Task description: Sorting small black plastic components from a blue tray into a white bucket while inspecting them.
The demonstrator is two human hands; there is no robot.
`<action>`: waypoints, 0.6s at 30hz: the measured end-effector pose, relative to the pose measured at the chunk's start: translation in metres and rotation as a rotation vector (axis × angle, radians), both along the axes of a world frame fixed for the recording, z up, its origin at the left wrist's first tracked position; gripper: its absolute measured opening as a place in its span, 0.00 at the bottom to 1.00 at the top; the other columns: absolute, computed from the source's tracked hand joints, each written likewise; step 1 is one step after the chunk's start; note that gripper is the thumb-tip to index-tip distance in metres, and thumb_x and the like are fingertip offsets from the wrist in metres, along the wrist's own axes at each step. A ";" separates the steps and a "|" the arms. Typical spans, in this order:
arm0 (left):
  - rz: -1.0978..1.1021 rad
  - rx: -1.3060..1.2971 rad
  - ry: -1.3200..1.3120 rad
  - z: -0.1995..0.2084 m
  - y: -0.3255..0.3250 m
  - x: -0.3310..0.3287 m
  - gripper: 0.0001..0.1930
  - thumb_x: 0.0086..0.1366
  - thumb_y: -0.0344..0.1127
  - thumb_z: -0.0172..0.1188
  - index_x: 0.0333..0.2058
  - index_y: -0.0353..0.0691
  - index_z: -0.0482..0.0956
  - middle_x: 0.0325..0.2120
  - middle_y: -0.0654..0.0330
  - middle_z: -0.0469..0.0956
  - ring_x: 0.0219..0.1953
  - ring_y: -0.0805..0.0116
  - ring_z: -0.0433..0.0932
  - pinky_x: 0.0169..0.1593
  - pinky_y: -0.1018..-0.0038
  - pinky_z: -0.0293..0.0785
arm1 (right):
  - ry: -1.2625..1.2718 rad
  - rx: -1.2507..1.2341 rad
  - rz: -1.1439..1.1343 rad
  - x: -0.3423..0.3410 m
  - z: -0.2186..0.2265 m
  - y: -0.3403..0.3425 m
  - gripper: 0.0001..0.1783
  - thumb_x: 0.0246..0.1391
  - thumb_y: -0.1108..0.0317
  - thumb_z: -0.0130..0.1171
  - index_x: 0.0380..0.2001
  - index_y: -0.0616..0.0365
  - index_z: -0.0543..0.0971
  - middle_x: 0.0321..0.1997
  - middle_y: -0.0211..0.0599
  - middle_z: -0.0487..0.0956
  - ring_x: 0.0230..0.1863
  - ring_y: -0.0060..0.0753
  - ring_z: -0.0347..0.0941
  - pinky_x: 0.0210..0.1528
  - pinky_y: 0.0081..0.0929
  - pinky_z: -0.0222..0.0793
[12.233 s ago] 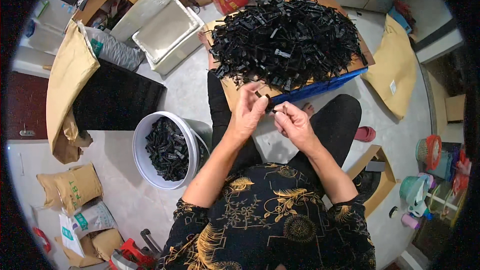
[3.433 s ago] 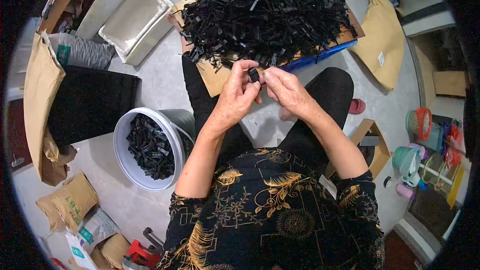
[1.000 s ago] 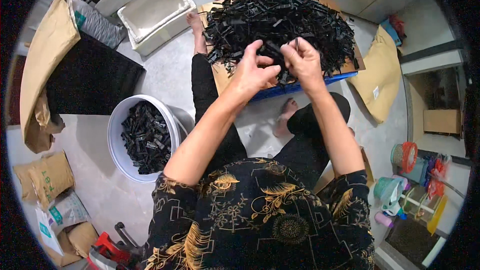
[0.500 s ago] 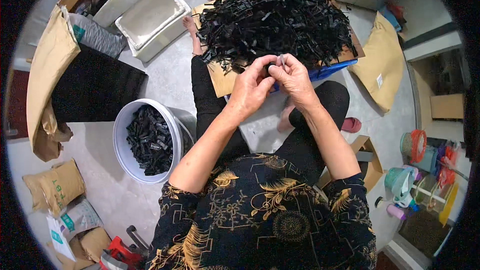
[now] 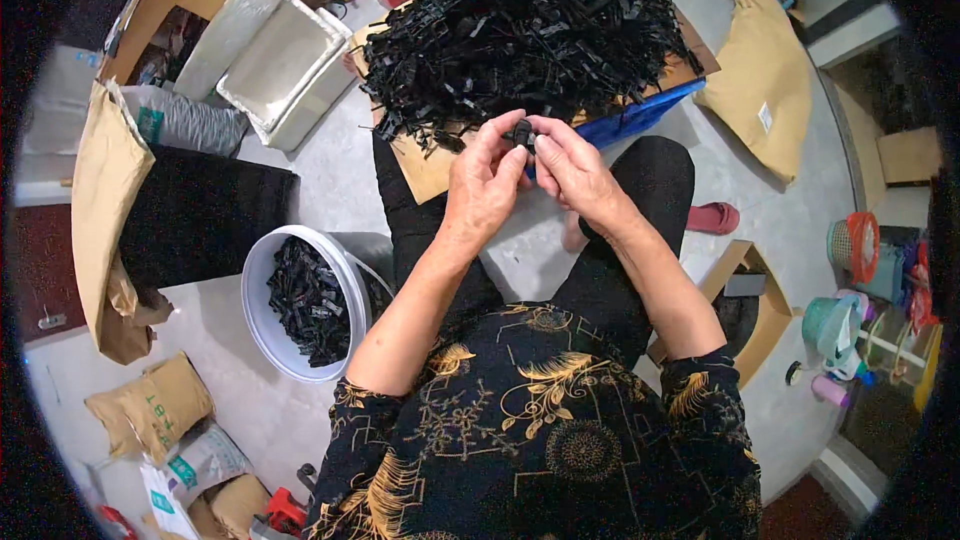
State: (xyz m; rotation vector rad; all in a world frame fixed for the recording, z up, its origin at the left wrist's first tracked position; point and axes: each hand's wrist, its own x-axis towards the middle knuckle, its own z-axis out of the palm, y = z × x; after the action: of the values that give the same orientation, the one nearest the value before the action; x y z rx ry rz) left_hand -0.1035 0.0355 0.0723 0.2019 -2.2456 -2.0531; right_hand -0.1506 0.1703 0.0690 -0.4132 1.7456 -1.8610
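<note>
A small black plastic piece [image 5: 523, 132] is pinched between my two hands in front of the heap. My left hand [image 5: 480, 183] grips it with thumb and fingertips from the left. From the other side my right hand [image 5: 580, 170] closes on it, thumb and forefinger against its edge. The fingers cover part of the piece, so its full shape is hidden. Just beyond my fingertips rises a big heap of black plastic pieces [image 5: 530, 35], many of them thin and strip-like, on a brown board [image 5: 422, 175].
A white bucket [image 5: 262, 328] of black pieces stands left of my legs. Behind it are a tall paper sack [image 5: 100, 230] and a white foam box [image 5: 305, 105]. A tan sack [image 5: 762, 80] lies right of the heap. An open cardboard box [image 5: 770, 315] sits by my right knee.
The whole view has shifted a little, with the heap now higher up. My fingers have moved around the black piece, and more of it shows between them.
</note>
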 end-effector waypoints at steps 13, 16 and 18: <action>0.071 -0.345 0.235 -0.006 0.011 -0.007 0.17 0.56 0.22 0.50 0.46 0.37 0.71 0.32 0.56 0.76 0.31 0.68 0.75 0.35 0.76 0.71 | -0.123 -0.095 -0.052 0.002 -0.011 -0.005 0.18 0.61 0.59 0.40 0.52 0.53 0.63 0.14 0.18 0.59 0.12 0.10 0.50 0.12 0.11 0.46; 0.103 -0.458 0.304 -0.006 0.007 -0.007 0.18 0.54 0.22 0.51 0.45 0.38 0.72 0.35 0.52 0.76 0.36 0.59 0.76 0.38 0.72 0.71 | -0.188 -0.112 -0.058 0.003 -0.004 -0.011 0.17 0.61 0.61 0.40 0.52 0.51 0.63 0.14 0.17 0.58 0.11 0.10 0.49 0.12 0.11 0.45; 0.115 -0.519 0.316 -0.009 0.003 -0.008 0.18 0.54 0.21 0.52 0.45 0.38 0.72 0.36 0.51 0.76 0.37 0.57 0.76 0.39 0.71 0.72 | -0.218 -0.109 -0.056 0.002 -0.002 -0.015 0.16 0.61 0.62 0.39 0.52 0.50 0.63 0.14 0.17 0.57 0.11 0.10 0.48 0.11 0.11 0.44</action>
State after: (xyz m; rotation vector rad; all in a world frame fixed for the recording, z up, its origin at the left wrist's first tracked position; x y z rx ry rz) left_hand -0.1112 0.0381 0.0632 -0.0320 -2.3912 -1.2786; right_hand -0.1489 0.1554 0.0665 -0.1955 1.5306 -1.9662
